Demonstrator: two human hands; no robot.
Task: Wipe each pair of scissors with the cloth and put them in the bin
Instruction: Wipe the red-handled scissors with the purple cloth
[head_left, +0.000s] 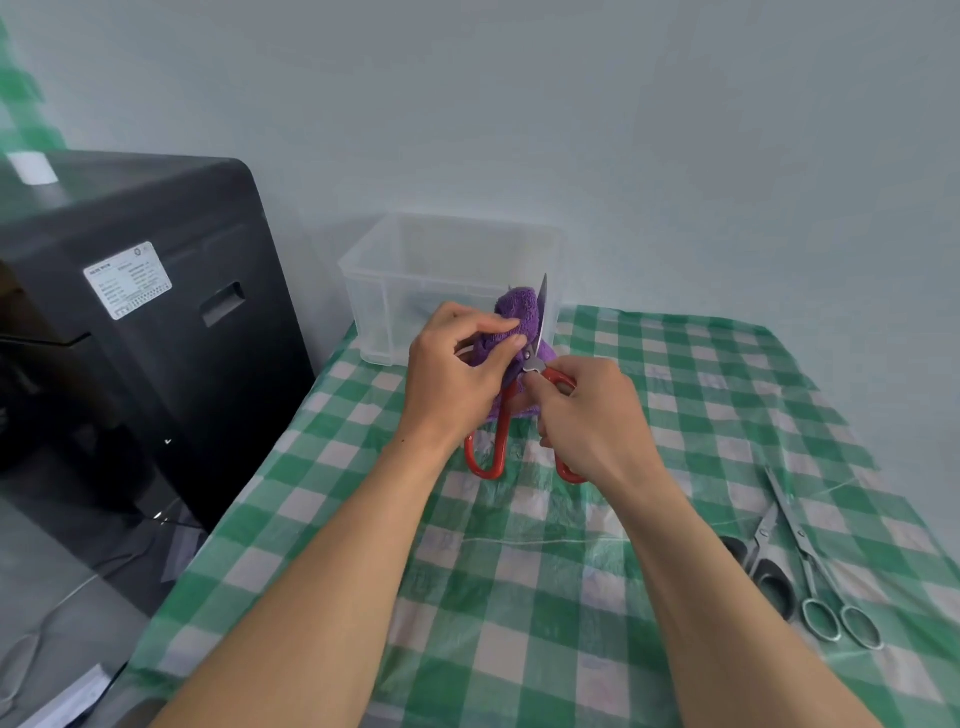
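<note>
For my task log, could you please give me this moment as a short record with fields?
left hand: pinches the purple cloth at the blades
right hand: grips one handle of the red-handled scissors
scissors state: handles spread, one bare blade pointing up
bin: clear plastic, at the table's far left, behind the hands
waiting: black-handled scissors and metal scissors lie on the checked tablecloth, right side

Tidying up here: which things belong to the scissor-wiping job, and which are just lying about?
In the job: red scissors, held in the right hand; purple cloth, in the left hand; clear bin; black-handled scissors; steel scissors.
Lying about: black machine; papers.
</note>
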